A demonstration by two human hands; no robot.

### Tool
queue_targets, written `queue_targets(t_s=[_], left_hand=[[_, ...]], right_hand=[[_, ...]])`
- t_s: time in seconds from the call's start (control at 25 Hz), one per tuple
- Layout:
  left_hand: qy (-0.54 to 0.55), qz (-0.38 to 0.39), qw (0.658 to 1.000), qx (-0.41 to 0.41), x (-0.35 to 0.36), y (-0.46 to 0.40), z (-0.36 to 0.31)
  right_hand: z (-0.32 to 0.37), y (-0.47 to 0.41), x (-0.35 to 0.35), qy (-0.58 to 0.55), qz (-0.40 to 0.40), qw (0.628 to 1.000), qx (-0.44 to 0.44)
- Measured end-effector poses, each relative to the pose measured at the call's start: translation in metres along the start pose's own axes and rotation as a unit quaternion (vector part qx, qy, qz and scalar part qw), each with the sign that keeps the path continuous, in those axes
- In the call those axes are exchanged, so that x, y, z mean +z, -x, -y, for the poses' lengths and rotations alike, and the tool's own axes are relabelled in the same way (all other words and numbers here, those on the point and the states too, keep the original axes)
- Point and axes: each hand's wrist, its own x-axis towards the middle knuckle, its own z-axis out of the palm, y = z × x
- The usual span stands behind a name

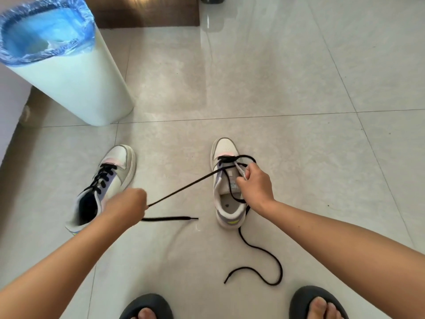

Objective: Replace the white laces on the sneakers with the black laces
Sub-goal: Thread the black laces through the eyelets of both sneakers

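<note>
- At the bottom edge, two feet in dark slippers (pixel 147 306) are standing on the tiled floor (pixel 287 84).
- Left hand (pixel 127 207) is pinching the black lace (pixel 184 187), pulling it taut.
- Right hand (pixel 256 184) is gripping the right sneaker (pixel 226 146), partly laced.
- Left sneaker (pixel 119 162) is lying fully black-laced.
- Beyond, a white bin (pixel 76 86) is standing.

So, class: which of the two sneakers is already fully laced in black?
The left sneaker, nearer the bin: black crossings run up its tongue. The right sneaker is threaded only near the toe.
</note>
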Motion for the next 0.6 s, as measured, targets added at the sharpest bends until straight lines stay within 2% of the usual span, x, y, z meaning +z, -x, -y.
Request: queue_targets(t_s=[0.08,0.2,0.28,0.32,0.36,0.48,0.6], left_hand=[[-0.090,0.079,0.993,-0.009,0.009,0.010,0.007],[-0.096,0.094,0.990,0.050,0.007,0.013,-0.012],[-0.023,0.046,0.995,0.083,-0.006,0.008,-0.035],[0.018,0.000,0.994,0.104,-0.014,0.004,-0.047],[0.054,-0.054,0.988,0.132,-0.022,0.000,-0.061],[0.135,-0.176,0.953,0.208,-0.041,-0.010,-0.105],[0.161,-0.172,0.945,0.229,-0.046,-0.024,-0.137]], right_hand=[[-0.001,-0.003,-0.002,0.014,0.027,1.000,-0.007],[-0.002,-0.005,0.000,-0.011,0.096,0.995,0.002],[-0.005,-0.010,-0.005,-0.080,0.074,0.993,0.041],[-0.007,-0.015,-0.011,-0.078,0.055,0.995,0.039],[-0.010,-0.020,-0.017,-0.041,0.053,0.998,0.019],[-0.012,-0.033,-0.022,0.067,0.129,0.988,-0.045],[-0.008,-0.035,-0.014,0.064,0.126,0.987,-0.075]])
